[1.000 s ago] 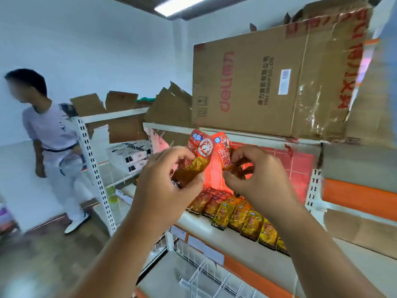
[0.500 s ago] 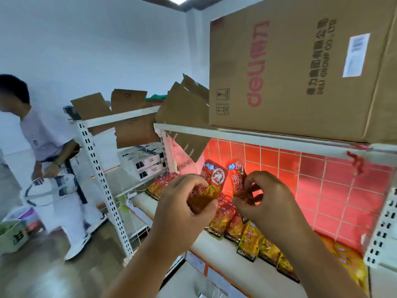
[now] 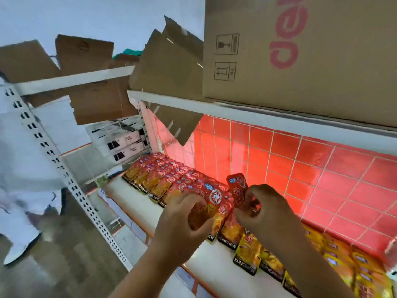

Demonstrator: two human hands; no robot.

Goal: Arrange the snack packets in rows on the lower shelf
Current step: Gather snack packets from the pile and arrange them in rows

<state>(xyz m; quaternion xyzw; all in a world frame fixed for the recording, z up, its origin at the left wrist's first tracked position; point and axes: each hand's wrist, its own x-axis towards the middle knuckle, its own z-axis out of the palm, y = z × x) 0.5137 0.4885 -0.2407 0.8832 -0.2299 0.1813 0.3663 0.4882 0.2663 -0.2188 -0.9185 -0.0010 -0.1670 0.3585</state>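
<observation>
My left hand [image 3: 182,214] is clenched round a red-and-orange snack packet [image 3: 211,198], thumb across its lower half, the round white emblem showing above my fingers. Just to its right, my right hand [image 3: 264,209] pinches a second packet [image 3: 238,188] by its lower end, so it stands nearly upright above my knuckles. Both packets are lifted off the lower shelf [image 3: 137,203], whose bare white front edge runs under my wrists. Beyond and to the left of my left hand, rows of packets [image 3: 163,177] lie flat and overlapping. Below my right hand, a front row [image 3: 249,252] runs away to the right; its far end is blurred. Behind my right hand is a red tiled wall [image 3: 322,168]. Above both hands, a cardboard box [image 3: 300,50] sits on the upper shelf [image 3: 236,112]. Well to the left of my left hand stands a person in white [image 3: 19,168], blurred.
</observation>
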